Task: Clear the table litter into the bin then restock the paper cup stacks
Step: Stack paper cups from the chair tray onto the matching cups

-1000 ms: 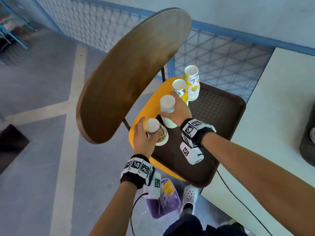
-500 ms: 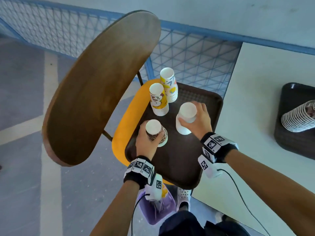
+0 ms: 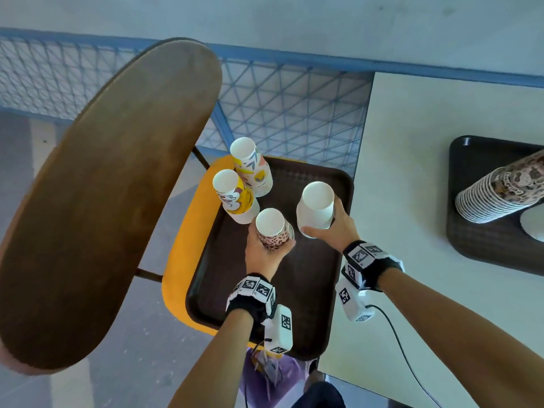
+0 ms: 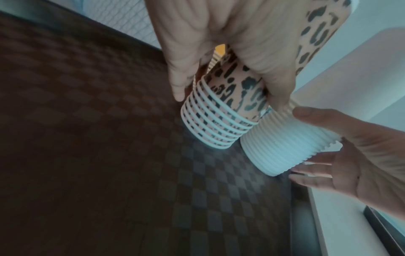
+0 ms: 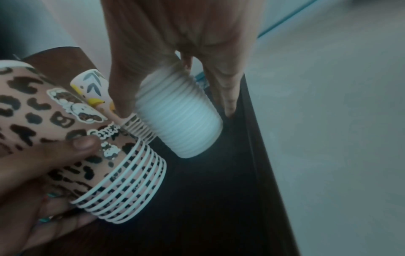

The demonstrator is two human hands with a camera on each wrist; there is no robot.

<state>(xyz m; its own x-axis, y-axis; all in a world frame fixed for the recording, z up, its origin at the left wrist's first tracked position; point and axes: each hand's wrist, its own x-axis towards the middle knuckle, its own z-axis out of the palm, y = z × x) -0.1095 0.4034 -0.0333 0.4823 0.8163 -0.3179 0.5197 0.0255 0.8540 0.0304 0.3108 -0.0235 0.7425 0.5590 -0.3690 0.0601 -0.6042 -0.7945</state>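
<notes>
Head view, lower centre: left hand (image 3: 266, 254) grips the leopard-print cup stack (image 3: 273, 229); right hand (image 3: 334, 228), fingers wrapped, holds the white cup stack (image 3: 315, 209), both over the brown tray (image 3: 306, 278). Upper centre, two printed stacks (image 3: 241, 184) stand close; a careless swing could topple them
</notes>
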